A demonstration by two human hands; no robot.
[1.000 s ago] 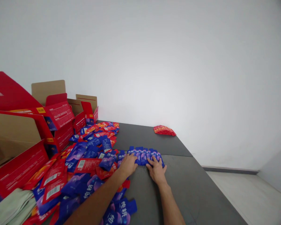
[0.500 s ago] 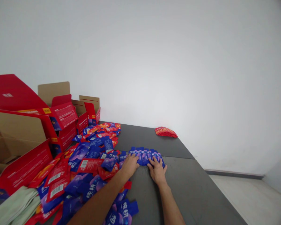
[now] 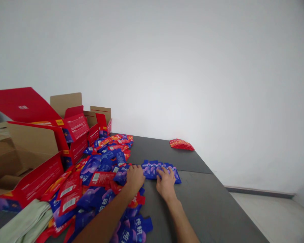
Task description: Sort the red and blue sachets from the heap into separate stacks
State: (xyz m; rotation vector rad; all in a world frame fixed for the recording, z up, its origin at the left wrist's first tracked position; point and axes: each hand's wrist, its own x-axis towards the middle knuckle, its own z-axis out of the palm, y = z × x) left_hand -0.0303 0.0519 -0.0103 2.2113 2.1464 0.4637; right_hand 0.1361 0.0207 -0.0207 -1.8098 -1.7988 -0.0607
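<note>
A row of overlapping blue sachets [image 3: 150, 171] lies on the dark table. My right hand [image 3: 165, 182] rests on the row's right part, palm down, with its fingers spread over the sachets. At the row's left end is my left hand [image 3: 135, 177], its fingers curled downward beside the loose pile. Whatever sits under those left fingertips is hidden by the hand. Close to the left hand, a loose blue sachet [image 3: 121, 174] lies on top of the mixed pile of red and blue sachets [image 3: 102, 179].
Open red cardboard boxes [image 3: 40, 177] stand along the left side. A fanned stack of red sachets [image 3: 181, 144] lies near the table's far right edge. Folded pale green cloth [image 3: 27, 221] is at the lower left. The dark table [image 3: 192, 199] ends against a white wall at the back.
My left hand has moved left, off the blue row towards the pile, and its fingers have curled. My right hand has shifted slightly left along the row. The view has turned a little left.
</note>
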